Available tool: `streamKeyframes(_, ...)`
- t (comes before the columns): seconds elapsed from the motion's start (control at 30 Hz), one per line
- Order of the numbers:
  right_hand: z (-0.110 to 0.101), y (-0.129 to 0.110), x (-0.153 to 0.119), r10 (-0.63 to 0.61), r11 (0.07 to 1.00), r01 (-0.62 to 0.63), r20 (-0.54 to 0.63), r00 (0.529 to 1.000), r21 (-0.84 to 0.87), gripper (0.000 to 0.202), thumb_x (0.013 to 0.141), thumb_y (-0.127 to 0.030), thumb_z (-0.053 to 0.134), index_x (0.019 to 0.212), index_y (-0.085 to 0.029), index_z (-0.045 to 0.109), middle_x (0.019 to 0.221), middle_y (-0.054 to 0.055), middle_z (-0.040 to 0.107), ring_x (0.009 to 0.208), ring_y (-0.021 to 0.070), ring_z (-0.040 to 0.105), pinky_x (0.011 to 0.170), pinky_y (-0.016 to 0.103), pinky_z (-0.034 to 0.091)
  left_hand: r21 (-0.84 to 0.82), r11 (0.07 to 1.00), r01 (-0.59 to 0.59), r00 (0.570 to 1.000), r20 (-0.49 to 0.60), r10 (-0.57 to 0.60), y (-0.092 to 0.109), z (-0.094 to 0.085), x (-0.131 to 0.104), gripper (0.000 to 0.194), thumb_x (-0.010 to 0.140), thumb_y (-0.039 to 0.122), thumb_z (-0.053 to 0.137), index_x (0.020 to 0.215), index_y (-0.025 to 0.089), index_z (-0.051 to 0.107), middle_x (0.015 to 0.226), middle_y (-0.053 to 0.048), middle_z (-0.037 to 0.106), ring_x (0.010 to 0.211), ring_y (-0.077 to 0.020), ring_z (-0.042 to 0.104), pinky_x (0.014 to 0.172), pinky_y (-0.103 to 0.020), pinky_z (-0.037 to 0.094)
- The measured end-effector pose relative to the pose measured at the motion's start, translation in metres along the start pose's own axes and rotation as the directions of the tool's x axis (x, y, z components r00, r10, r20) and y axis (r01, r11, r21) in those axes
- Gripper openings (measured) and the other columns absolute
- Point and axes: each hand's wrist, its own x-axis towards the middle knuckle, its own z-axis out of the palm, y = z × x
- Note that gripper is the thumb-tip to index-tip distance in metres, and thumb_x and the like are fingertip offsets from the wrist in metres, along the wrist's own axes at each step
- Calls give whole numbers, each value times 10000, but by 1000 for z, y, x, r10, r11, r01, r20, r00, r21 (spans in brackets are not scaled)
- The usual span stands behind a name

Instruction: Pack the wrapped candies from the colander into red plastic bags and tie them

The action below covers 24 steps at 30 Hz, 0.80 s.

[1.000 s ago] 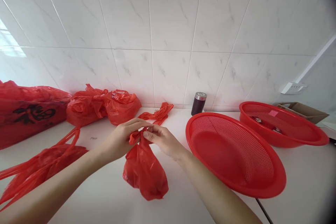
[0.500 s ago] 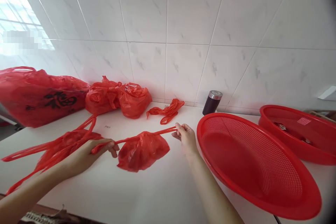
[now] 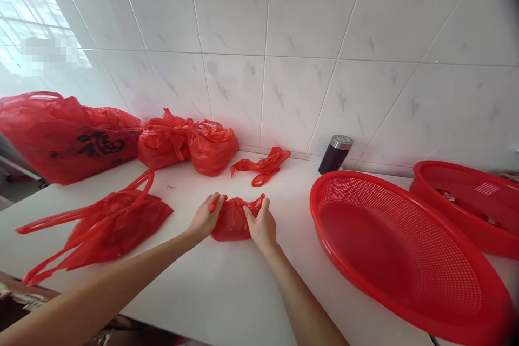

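Note:
A small filled red plastic bag (image 3: 232, 223) rests on the white table, with a hand at each side of its top. My left hand (image 3: 207, 215) is closed on its left upper edge, where a twist of red plastic pokes out past the fingers. My right hand (image 3: 261, 224) pinches the right upper corner between thumb and fingers. What the bag contains is hidden. Left of my hands lies another red plastic bag (image 3: 121, 227), its long handles stretched toward the table's left front.
Along the tiled wall stand a big red bag with a black character (image 3: 73, 140), two smaller filled red bags (image 3: 214, 151), a crumpled red bag (image 3: 267, 165) and a dark tumbler (image 3: 335, 155). At right are a red perforated basket (image 3: 365, 243) and a second red basket (image 3: 458, 173).
The bag has come down from hanging stretched by its handles to the table. Both hands have drawn closer together and now grip it near its top. The view has shifted slightly.

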Motion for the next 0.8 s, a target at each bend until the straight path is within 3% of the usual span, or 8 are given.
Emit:
streamKeyframes(0.1, 5, 10, 2, -11, 997, 12, 13, 1000, -70, 198, 835, -388, 511, 935, -257, 400, 761, -3, 606, 693, 223, 609, 598, 298, 409, 94, 995, 32, 999, 37, -35, -5, 17, 14, 403, 959, 517, 201, 819, 254, 472, 794, 6, 634, 730, -187, 600, 674, -295, 458)
streamKeyframes(0.23, -5, 23, 15, -9, 987, 12, 15, 1000, -158, 120, 834, -309, 483, 911, -269, 399, 759, -27, 612, 687, 198, 609, 581, 265, 401, 258, 966, 25, 992, 112, -55, -13, 19, 22, 339, 969, 464, 277, 895, 265, 541, 682, 16, 613, 632, -181, 571, 595, -288, 409)
streamKeyframes(0.43, -25, 36, 42, -1, 936, -9, -28, 1000, -352, 84, 842, -253, 453, 796, -255, 382, 682, -33, 587, 598, 188, 538, 565, 258, 322, 484, 872, 65, 968, 182, -173, -27, 3, 32, 306, 947, 407, 493, 1076, 151, 602, 931, -47, 651, 757, -150, 621, 708, -338, 523)
streamKeyframes(0.63, -15, 45, 44, -112, 865, 86, -23, 993, -494, 104, 838, -141, 467, 811, -226, 414, 657, -8, 548, 639, 186, 514, 670, 286, 284, 629, 777, 25, 959, 205, -197, -30, 7, 41, 296, 926, 341, 558, 1157, 160, 592, 1111, -80, 636, 933, -195, 636, 814, -401, 540)
streamKeyframes(0.8, -10, 48, 41, -144, 868, 111, -31, 989, -483, 98, 845, -119, 463, 833, -211, 432, 650, 1, 518, 643, 188, 491, 683, 302, 268, 653, 758, -10, 959, 220, -177, -29, 12, 42, 327, 920, 331, 570, 1195, 154, 574, 1161, -90, 619, 983, -214, 628, 839, -427, 534)
